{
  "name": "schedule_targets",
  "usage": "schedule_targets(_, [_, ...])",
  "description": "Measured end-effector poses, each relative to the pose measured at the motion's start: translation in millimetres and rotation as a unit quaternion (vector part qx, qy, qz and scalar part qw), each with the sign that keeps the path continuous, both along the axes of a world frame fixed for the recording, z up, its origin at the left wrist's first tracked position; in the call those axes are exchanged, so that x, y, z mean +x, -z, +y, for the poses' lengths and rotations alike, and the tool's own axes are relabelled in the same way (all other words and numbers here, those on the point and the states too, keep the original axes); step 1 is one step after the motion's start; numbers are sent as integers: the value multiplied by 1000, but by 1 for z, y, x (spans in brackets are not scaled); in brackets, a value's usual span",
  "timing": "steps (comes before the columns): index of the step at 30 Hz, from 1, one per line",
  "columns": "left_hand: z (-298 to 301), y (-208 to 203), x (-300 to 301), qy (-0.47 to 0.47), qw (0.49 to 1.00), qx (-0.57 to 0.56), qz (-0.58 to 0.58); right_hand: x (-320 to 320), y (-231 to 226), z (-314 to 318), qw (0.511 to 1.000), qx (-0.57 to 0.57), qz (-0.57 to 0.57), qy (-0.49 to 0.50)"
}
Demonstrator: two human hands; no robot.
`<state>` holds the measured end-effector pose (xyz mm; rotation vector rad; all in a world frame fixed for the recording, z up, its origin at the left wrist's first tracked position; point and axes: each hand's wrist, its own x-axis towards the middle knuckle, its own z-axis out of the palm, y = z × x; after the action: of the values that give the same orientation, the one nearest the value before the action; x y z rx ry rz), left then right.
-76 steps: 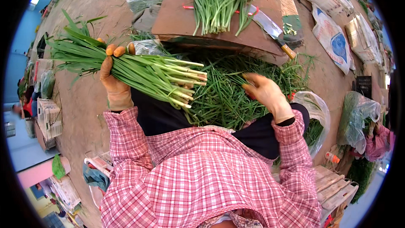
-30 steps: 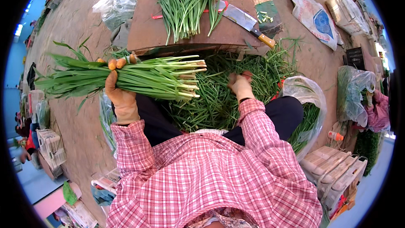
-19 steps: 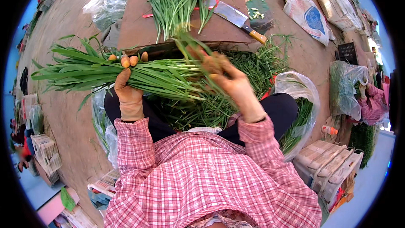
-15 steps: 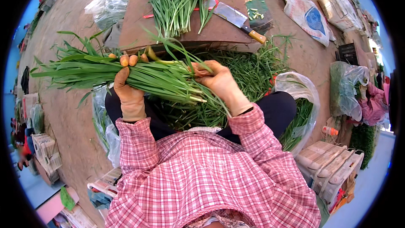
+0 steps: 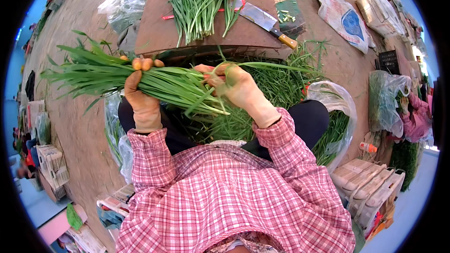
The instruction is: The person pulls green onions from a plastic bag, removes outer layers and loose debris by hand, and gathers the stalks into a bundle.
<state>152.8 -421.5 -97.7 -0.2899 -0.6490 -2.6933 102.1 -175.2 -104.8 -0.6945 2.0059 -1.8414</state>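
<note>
**Bundling green chives over a heap**

Seen from the head camera, looking down. Gripping a thick bundle of green chives [image 5: 154, 82] with the left hand [image 5: 140, 98], fingers wrapped fully round the stalks, orange fingertips [image 5: 143, 63] showing over the top. Bundle lying roughly level across the chest line, leafy ends fanning out to the left, cut ends pointing right. Right hand [image 5: 236, 86] closed at the cut end, fingers curled and pinching a few loose stalks [image 5: 267, 65] that trail off to the right. Both wrists in pink plaid sleeves [image 5: 286, 150].

Beneath the hands, a loose heap of more chives [image 5: 281, 84] spread over the lap and ground. Just beyond, a brown wooden board [image 5: 253, 28] carrying another pile of cut chives [image 5: 199, 0], with a cleaver [image 5: 262, 21] lying beside that pile, wooden handle toward the right. Clear plastic bag [image 5: 335, 107] partly filled with greens at the right knee; another clear bag [image 5: 126, 4] left of the board. White printed sacks [image 5: 344, 16] on the ground at upper right. At the far right rim, another person's pink sleeve [image 5: 415, 119] among bagged greens.
</note>
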Motion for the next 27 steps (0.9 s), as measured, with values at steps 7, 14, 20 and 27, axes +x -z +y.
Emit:
schedule_targets(7, [-8, 13, 10, -1, 1000, -17, -1, 11, 7, 66, 963, 35, -165, 210])
schedule_targets(14, [-4, 5, -8, -31, 998, -37, 51, 22, 15, 30, 935, -135, -252, 211])
schedule_targets(20, [29, 12, -4, -8, 998, -65, 17, 12, 64, -27, 924, -64, -302, 225])
schedule_targets(27, [9, 16, 4, -14, 998, -51, 29, 7, 69, 13, 878, -224, -334, 260])
